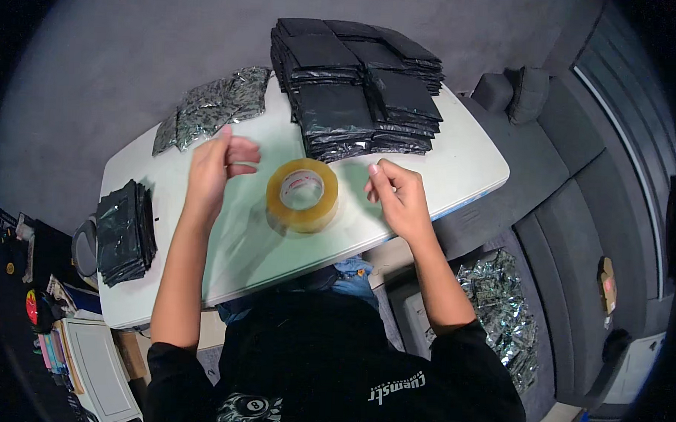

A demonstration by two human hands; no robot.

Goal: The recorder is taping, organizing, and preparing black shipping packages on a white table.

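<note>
A large roll of clear yellowish packing tape (302,196) lies flat on the white table (468,160), between my two hands. My left hand (220,156) is raised left of the roll, its fingers apart and slightly blurred, holding nothing. To the right of the roll is my right hand (394,190), its fingers curled and thumb near the fingertips; whether something thin is pinched there cannot be told. Beyond the roll stand several stacks of flat black plastic packages (341,110). Camouflage-patterned packages in clear film (219,106) lie at the table's back left edge.
Another stack of black plastic packages (125,231) sits at the table's left end. A grey sofa (562,191) runs along the right side. More shiny patterned packages (502,317) are heaped on the floor at the right. A white cabinet (100,370) stands at lower left.
</note>
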